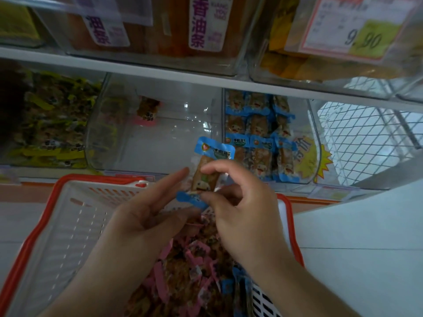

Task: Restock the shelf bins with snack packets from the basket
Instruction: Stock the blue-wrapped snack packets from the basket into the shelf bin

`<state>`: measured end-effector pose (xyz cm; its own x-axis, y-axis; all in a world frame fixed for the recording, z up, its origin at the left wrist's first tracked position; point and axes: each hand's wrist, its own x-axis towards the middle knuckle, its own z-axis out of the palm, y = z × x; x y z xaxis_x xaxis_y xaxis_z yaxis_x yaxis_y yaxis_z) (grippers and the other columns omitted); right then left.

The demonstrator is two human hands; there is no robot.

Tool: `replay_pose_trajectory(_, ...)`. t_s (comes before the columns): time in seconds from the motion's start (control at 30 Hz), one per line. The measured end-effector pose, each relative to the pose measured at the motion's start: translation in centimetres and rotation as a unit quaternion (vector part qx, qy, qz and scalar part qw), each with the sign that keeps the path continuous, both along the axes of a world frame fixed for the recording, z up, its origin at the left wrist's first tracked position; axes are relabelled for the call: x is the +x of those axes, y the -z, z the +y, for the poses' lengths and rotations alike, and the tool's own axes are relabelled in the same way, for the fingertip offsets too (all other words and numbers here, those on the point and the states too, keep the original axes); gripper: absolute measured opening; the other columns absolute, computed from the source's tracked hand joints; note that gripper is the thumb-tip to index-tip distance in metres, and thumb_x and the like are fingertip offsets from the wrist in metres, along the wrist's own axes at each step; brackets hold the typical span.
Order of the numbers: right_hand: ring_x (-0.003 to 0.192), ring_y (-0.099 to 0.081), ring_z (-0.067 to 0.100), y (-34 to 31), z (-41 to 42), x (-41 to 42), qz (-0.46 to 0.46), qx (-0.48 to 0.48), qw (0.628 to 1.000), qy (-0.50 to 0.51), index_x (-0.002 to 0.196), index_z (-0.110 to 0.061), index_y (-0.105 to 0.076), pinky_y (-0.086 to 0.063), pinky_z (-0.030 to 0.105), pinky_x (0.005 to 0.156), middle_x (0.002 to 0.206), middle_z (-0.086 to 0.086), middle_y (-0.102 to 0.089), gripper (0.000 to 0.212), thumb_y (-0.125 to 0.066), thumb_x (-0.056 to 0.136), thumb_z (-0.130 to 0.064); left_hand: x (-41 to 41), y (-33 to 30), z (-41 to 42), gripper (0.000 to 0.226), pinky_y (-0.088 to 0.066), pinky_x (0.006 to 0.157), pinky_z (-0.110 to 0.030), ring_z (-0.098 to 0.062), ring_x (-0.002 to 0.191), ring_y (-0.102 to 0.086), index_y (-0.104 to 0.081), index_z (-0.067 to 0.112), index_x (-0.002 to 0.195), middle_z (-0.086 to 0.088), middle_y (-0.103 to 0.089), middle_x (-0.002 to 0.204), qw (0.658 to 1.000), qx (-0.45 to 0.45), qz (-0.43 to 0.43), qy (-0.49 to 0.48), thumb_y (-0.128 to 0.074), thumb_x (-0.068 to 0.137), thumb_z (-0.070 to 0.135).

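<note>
A blue-ended snack packet stands upright above the basket, pinched by my right hand between thumb and forefinger. My left hand lies beside it with straight fingers, the fingertips touching the packet's lower left. The white basket with a red rim sits below, holding several pink-ended packets and a few blue ones. Ahead, a clear bin is packed with matching blue packets. The clear middle bin holds a single pink packet at its back.
A bin of yellow-ended packets stands at the left. The upper shelf carries clear bins with labels and a 9.90 price tag. A white wire rack is at the right, a white surface beside the basket.
</note>
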<state>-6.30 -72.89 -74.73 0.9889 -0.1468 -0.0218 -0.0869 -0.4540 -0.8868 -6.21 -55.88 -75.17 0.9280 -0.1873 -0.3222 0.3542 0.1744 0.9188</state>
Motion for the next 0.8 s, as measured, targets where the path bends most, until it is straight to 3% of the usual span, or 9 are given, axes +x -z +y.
replay_pose_trajectory(0.07, 0.068, -0.067, 0.010, -0.4, -0.2, 0.2, 0.014, 0.013, 1.000, 0.004, 0.112, -0.045, -0.073, -0.050, 0.014, 0.059, 0.086, -0.018, -0.072, 0.040, -0.082, 0.091, -0.012, 0.0, -0.3, 0.1, 0.063, -0.059, 0.095, -0.044, -0.026, 0.111, -0.074, -0.066, 0.030, 0.136, 0.005, -0.071, 0.132, 1.000, -0.014, 0.001, 0.012, -0.066, 0.083, -0.004)
replay_pose_trajectory(0.13, 0.068, -0.067, 0.010, -0.8, -0.6, 0.6, 0.029, 0.027, 0.999, 0.002, 0.113, -0.047, -0.074, -0.052, 0.015, 0.059, 0.089, -0.020, -0.073, 0.041, -0.082, 0.091, -0.014, 0.2, 0.0, 0.6, 0.067, -0.053, 0.100, -0.044, -0.018, 0.115, -0.072, -0.067, 0.040, 0.133, 0.010, -0.069, 0.133, 0.998, 0.048, -0.028, 0.032, -0.063, 0.090, -0.011)
replay_pose_trajectory(0.2, 0.080, -0.073, 0.004, -1.2, -1.8, 1.5, 0.027, 0.052, 0.998, 0.027, 0.111, -0.048, -0.075, -0.059, 0.019, 0.068, 0.102, -0.020, -0.076, 0.042, -0.082, 0.090, -0.012, 0.8, 0.7, 1.6, 0.073, -0.052, 0.100, -0.026, -0.001, 0.120, -0.064, -0.063, 0.053, 0.131, 0.024, -0.064, 0.134, 0.976, 0.182, -0.096, 0.064, -0.065, 0.093, -0.010)
replay_pose_trajectory(0.27, 0.094, -0.074, -0.001, -1.3, -3.6, 2.9, 0.011, 0.058, 0.995, 0.077, 0.108, -0.047, -0.076, -0.065, 0.029, 0.081, 0.111, -0.020, -0.077, 0.042, -0.083, 0.088, -0.010, 1.6, 1.7, 2.8, 0.082, -0.041, 0.108, -0.015, 0.007, 0.138, -0.044, -0.048, 0.056, 0.144, 0.034, -0.045, 0.149, 0.906, 0.359, -0.195, 0.108, -0.071, 0.090, -0.002)
replay_pose_trajectory(0.37, 0.103, -0.074, 0.002, -0.9, -6.3, 5.9, -0.008, 0.022, 0.991, 0.130, 0.112, -0.040, -0.069, -0.064, 0.041, 0.090, 0.110, -0.016, -0.077, 0.045, -0.086, 0.085, -0.009, 1.7, 3.9, 4.1, 0.099, -0.011, 0.126, -0.039, -0.001, 0.157, 0.001, -0.016, 0.046, 0.161, 0.029, -0.006, 0.168, 0.808, 0.514, -0.231, 0.172, -0.074, 0.087, 0.017)
replay_pose_trajectory(0.43, 0.103, -0.072, 0.002, -0.4, -7.5, 8.3, 0.003, -0.014, 0.991, 0.130, 0.119, -0.038, -0.062, -0.062, 0.043, 0.092, 0.109, -0.015, -0.076, 0.049, -0.086, 0.086, -0.011, 1.5, 4.7, 4.4, 0.101, -0.001, 0.125, -0.040, 0.000, 0.156, 0.014, -0.006, 0.040, 0.164, 0.026, 0.004, 0.169, 0.787, 0.542, -0.218, 0.196, -0.071, 0.089, 0.024)
replay_pose_trajectory(0.63, 0.119, -0.065, 0.013, 0.9, -8.2, 14.4, 0.040, -0.117, 0.992, 0.018, 0.136, -0.024, -0.059, -0.052, 0.050, 0.109, 0.116, -0.016, -0.068, 0.050, -0.081, 0.092, -0.014, 1.6, 4.3, 4.2, 0.092, 0.006, 0.124, -0.036, 0.000, 0.154, 0.021, 0.000, 0.036, 0.165, 0.024, 0.010, 0.169, 0.780, 0.556, -0.204, 0.202, -0.045, 0.084, 0.041)
replay_pose_trajectory(0.73, 0.134, -0.058, 0.017, 1.7, -7.9, 14.7, 0.050, -0.202, 0.978, -0.030, 0.150, -0.029, -0.053, -0.047, 0.038, 0.114, 0.140, -0.008, -0.065, 0.059, -0.077, 0.097, -0.020, 1.6, 4.5, 4.1, 0.092, -0.001, 0.126, -0.041, -0.003, 0.156, 0.017, -0.005, 0.034, 0.165, 0.022, 0.005, 0.170, 0.780, 0.556, -0.205, 0.201, -0.042, 0.082, 0.044)
replay_pose_trajectory(0.8, 0.139, -0.053, 0.019, 2.4, -7.9, 14.5, 0.039, -0.260, 0.964, -0.034, 0.155, -0.030, -0.050, -0.041, 0.031, 0.109, 0.152, -0.002, -0.058, 0.060, -0.073, 0.100, -0.024, 1.6, 4.5, 4.1, 0.091, -0.002, 0.126, -0.041, -0.004, 0.156, 0.016, -0.005, 0.033, 0.165, 0.021, 0.004, 0.171, 0.777, 0.559, -0.208, 0.202, -0.036, 0.081, 0.048)
